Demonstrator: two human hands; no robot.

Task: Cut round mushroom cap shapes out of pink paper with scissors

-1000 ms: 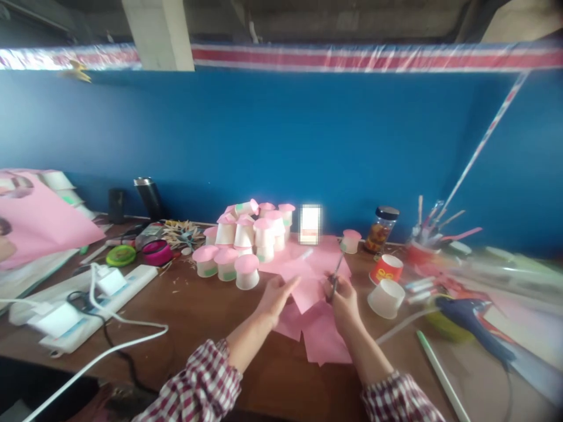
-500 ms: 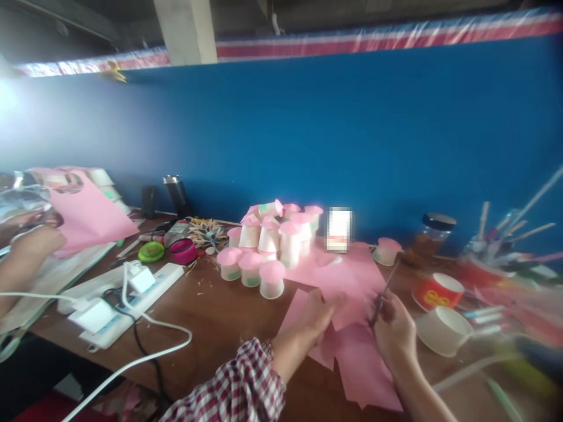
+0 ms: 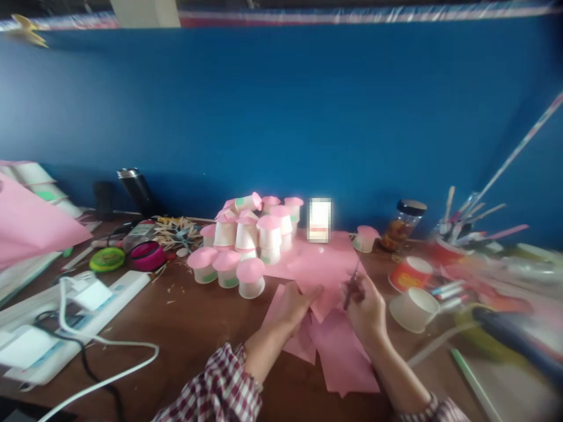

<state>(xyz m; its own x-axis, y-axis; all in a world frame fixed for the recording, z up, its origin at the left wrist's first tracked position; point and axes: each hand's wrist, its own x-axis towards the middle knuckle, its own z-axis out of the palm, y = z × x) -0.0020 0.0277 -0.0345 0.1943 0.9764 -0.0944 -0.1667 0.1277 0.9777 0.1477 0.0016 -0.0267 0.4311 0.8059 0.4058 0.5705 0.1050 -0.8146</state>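
At five o'clock over a brown worktop (image 3: 197,334), a person's left hand (image 3: 297,305) pinches a pink paper sheet (image 3: 328,293) between thumb and fingers; the right hand (image 3: 368,309) curls closed around scissors (image 3: 353,284) at the sheet's right side. Cutting seems in hand, though blur hides the blade gap; the next snip likely calls for holding the paper taut.

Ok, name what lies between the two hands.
Pink paper and, held in the right hand, the scissors; the head view shows both.
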